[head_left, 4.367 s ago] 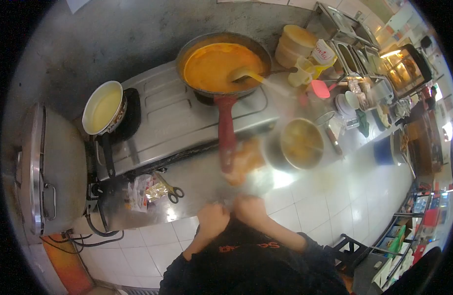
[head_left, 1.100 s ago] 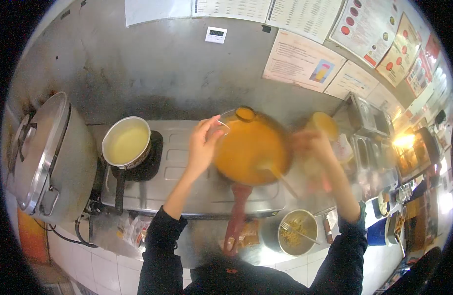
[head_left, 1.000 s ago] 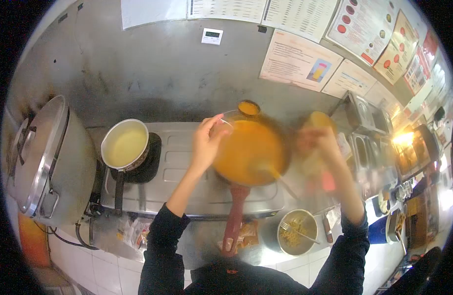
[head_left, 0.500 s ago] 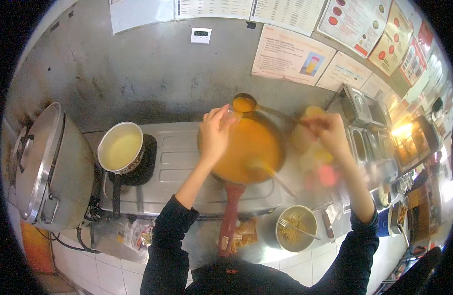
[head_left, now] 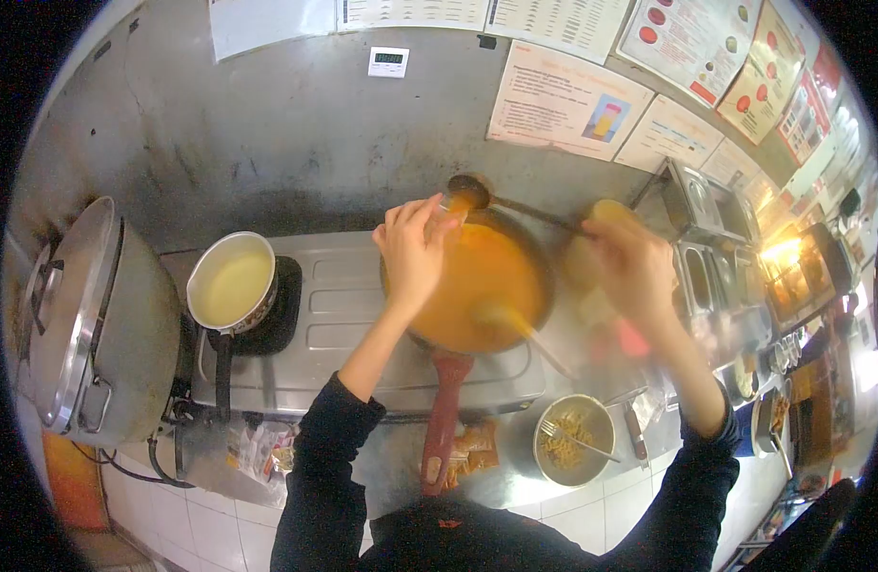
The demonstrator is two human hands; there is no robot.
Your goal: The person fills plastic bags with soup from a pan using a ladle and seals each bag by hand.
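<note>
My right hand is closed around the long handle of a dark ladle. The ladle's bowl is tipped, and orange sauce runs from its edge by the fingers of my left hand. Those fingers curl around a small clear container, mostly hidden by them. Both are over the far side of a frying pan filled with orange sauce. A pale spatula rests in the sauce, and the pan's red handle points toward me.
A saucepan of yellowish liquid sits on the left burner, beside a large lidded pot. In front are a bowl with a fork, packets and a knife. Steam blurs the items at right. Metal containers stand beyond.
The ladle bowl has gone from level and full to tipped toward my left hand, and sauce is flowing out. My right hand has turned with the handle.
</note>
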